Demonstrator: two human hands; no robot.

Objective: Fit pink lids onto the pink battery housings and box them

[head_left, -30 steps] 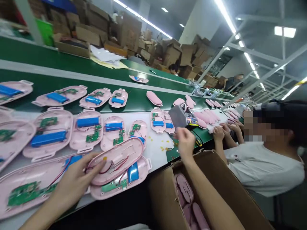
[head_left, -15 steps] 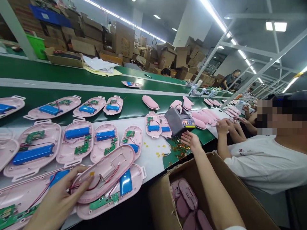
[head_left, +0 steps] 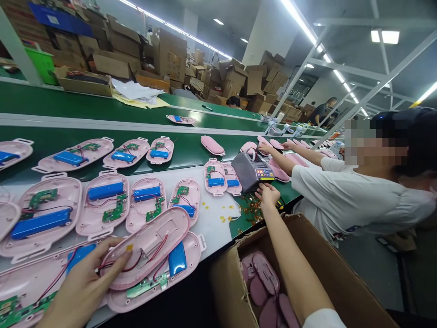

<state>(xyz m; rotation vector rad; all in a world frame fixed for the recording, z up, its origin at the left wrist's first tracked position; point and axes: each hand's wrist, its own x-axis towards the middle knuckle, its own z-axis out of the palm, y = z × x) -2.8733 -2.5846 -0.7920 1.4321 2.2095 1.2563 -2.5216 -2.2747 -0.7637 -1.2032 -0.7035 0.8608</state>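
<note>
My left hand [head_left: 90, 278] grips a pink plastic shell half [head_left: 153, 248] between thumb and fingers. Red wires and a small yellow tape piece [head_left: 129, 248] are on the shell's inside. It is tilted over another pink shell [head_left: 118, 301] with a blue battery [head_left: 177, 258] and a green circuit board [head_left: 150, 286], partly covering it. My right hand [head_left: 268, 195] is at the front edge of a dark grey automatic tape dispenser [head_left: 247, 169], its fingers curled in. Whatever is between those fingertips is too small to make out.
Several pink shells [head_left: 104, 200] with batteries and boards stand in rows on the bench. Yellow tape scraps [head_left: 223, 219] lie near the dispenser. An open cardboard box [head_left: 225, 282] holding pink parts sits below my right arm. A co-worker [head_left: 327, 196] reaches over pink shells at right.
My right hand has closed its fingers and moved slightly left at the dispenser. The co-worker has leaned in with arms stretched toward the pink shells. My left hand keeps its hold.
</note>
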